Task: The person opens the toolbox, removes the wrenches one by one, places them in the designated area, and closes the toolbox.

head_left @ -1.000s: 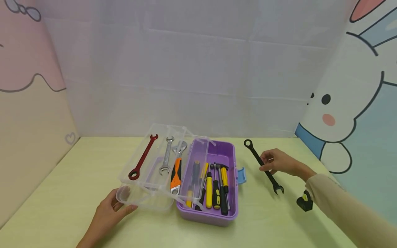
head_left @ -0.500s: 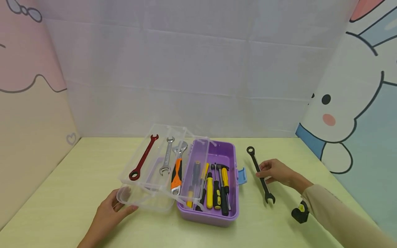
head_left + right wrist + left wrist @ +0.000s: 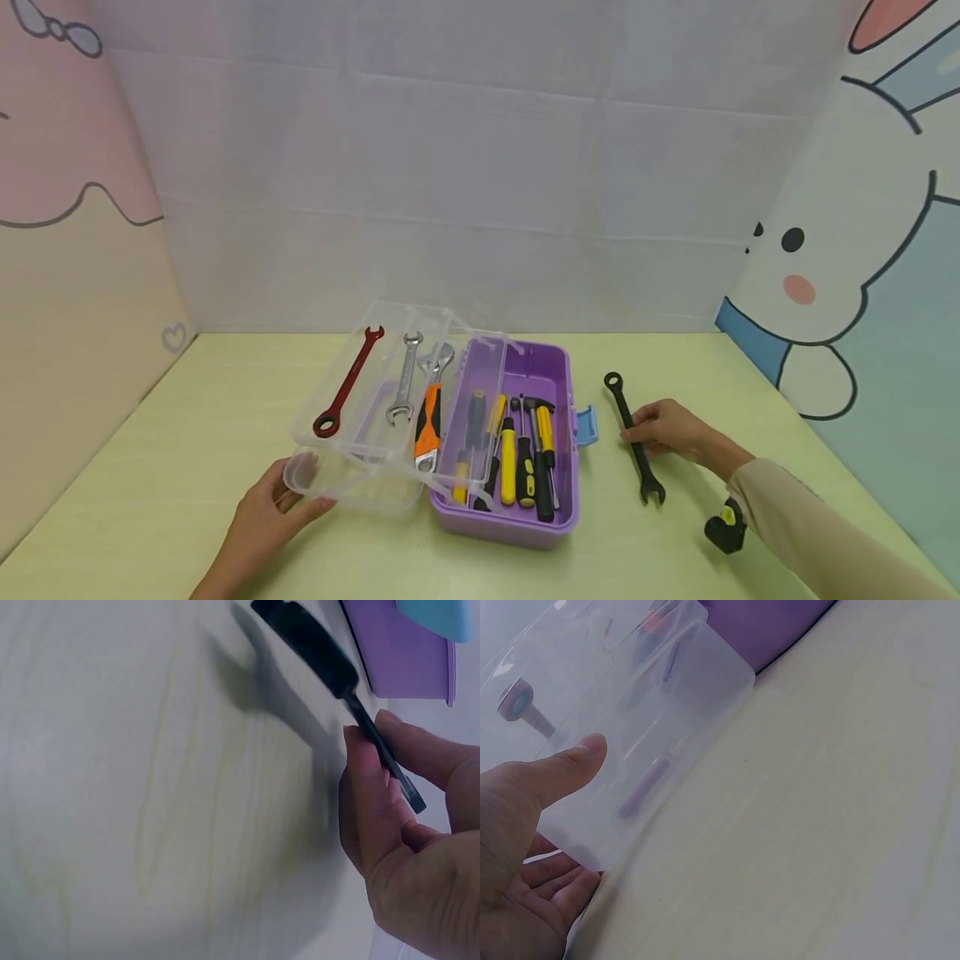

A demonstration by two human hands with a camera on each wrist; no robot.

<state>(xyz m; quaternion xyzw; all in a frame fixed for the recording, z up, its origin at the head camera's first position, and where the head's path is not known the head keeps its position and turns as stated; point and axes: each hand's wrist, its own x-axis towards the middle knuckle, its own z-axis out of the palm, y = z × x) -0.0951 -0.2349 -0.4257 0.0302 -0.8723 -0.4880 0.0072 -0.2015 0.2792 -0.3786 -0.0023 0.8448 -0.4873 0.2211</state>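
In the head view my right hand (image 3: 673, 433) pinches a black combination wrench (image 3: 628, 429) between thumb and fingers, right of the purple toolbox (image 3: 504, 532). The right wrist view shows this wrench (image 3: 326, 660) just off the table, its shadow below. My left hand (image 3: 264, 515) holds the near left corner of the clear plastic lid (image 3: 352, 483), thumb in front and fingers behind. On the clear top lie a red wrench (image 3: 349, 382), a silver wrench (image 3: 405, 379) and an orange-handled adjustable wrench (image 3: 429, 417).
Inside the toolbox are a hammer (image 3: 542, 479), a yellow-handled tool (image 3: 507, 471) and several screwdrivers, some seen through clear plastic. Its blue latch (image 3: 587, 425) sticks out to the right. A small black device (image 3: 725, 527) hangs at the right sleeve. White fabric (image 3: 450, 167) stands behind the table.
My right hand has brought the black wrench lower and nearer to me, and the wrench has turned more upright in the view. The left hand and toolbox have stayed in place.
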